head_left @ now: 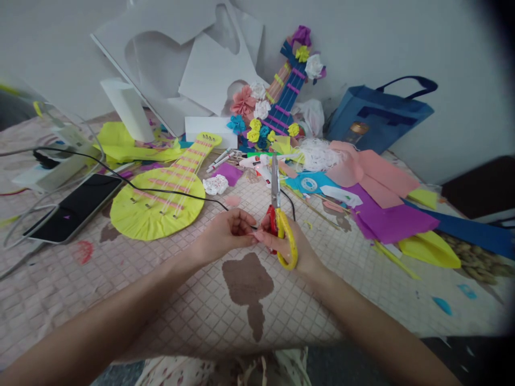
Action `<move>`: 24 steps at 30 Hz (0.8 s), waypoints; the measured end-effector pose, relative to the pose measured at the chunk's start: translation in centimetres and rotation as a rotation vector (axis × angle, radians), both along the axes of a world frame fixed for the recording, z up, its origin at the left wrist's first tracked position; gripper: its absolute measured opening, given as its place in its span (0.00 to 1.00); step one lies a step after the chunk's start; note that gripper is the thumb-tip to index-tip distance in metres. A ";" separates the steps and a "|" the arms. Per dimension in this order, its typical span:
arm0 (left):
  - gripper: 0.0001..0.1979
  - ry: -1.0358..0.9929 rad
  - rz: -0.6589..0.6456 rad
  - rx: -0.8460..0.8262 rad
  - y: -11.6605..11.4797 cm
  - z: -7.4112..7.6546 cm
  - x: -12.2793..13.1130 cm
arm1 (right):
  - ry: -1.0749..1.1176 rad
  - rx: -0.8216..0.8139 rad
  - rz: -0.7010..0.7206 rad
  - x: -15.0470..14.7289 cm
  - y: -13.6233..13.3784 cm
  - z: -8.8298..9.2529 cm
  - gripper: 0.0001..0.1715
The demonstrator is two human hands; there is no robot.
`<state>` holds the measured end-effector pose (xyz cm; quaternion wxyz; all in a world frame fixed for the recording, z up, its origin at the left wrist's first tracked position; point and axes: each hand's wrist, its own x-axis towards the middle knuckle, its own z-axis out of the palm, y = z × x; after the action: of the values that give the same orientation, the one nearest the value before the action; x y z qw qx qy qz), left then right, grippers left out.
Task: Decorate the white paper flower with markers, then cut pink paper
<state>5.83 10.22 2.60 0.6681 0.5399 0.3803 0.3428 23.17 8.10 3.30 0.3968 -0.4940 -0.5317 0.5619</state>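
Scissors (276, 201) with looped red and yellow handles are held in the right hand (292, 241), its fingers clamped around the grips and the slim metal blades pointed away from the body. The left hand (227, 234) is brought up beside it, thumb and fingers pressed together, fingertips met with those of the right; whatever is pinched there is too small to be made out. Both hands are held above a cloth (169, 300) printed with a diamond grid and marked below them by a ragged brown patch (247, 279). To the left, a round-bodied yellow paper instrument (161, 206) is laid flat, its skin finely pleated, its neck banded in pink and strung with pale lines; it is crossed by a thin black cable (181, 192). A crumpled white wad (215, 185) is set just beside it. At the back, a blue instrument (286, 99) with purple bars is propped at a slant, ringed by ruffled paper flowers (242, 100). On the right, smooth purple paper (386, 214) and folded pink sheets (380, 177) are spread near a blue bag (374, 120) with a looped handle.
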 end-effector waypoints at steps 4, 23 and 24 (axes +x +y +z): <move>0.16 0.027 -0.003 0.046 -0.2 0.0 0.1 | -0.039 0.074 -0.019 -0.1 0.0 0.0 0.14; 0.12 0.091 0.012 -0.013 -0.3 -0.1 0.0 | 0.042 0.027 -0.098 -0.1 0.2 -0.3 0.16; 0.11 0.089 0.014 -0.022 -0.3 -0.1 0.0 | 0.042 0.025 -0.104 -0.1 0.1 -0.2 0.16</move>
<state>5.80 9.94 2.51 0.6541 0.5446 0.4171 0.3187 23.05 8.24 3.07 0.4426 -0.5040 -0.5037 0.5444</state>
